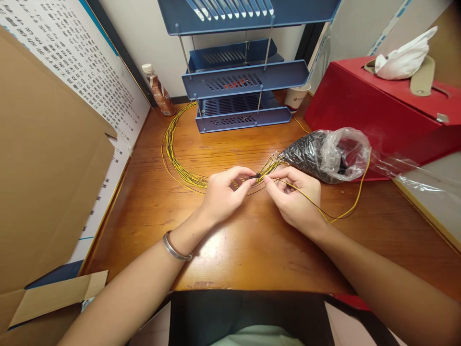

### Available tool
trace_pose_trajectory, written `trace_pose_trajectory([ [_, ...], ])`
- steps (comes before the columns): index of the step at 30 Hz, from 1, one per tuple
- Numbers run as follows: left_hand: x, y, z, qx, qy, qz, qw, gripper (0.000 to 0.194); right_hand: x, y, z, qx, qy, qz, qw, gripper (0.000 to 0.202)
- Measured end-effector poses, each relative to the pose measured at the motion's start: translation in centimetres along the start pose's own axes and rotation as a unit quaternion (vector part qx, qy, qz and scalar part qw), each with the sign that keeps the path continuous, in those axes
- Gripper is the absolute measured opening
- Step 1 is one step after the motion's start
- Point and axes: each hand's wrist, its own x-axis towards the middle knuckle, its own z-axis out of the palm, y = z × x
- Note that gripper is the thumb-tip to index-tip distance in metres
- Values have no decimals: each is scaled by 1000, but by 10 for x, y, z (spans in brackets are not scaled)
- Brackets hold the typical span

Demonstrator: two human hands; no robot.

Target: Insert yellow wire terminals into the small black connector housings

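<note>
My left hand (226, 190) is closed in a pinch on a small black piece (258, 176), too small to make out fully but like a connector. Close beside it, my right hand (297, 197) pinches a thin yellow-and-black wire (347, 215). That wire loops out to the right and up to the mouth of a clear plastic bag (347, 137). Many similar wires form a large loose coil (168, 144) on the table, passing behind my hands. Their ends gather near the bag, which is packed with dark small items I cannot make out singly.
A blue tiered tray rack (245, 79) stands at the back of the wooden table (230, 259). Left of it is a drink bottle (158, 91); a paper cup (297, 98) is at its right. A red tissue box (342, 96) and cardboard (46, 168) flank the table.
</note>
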Motion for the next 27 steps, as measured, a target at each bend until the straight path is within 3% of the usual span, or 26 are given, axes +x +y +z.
trace_pose_trajectory([
  [27,1,1,0,1,0,-3,1000,8,0,-3,-1,-29,15,-39,999,10],
])
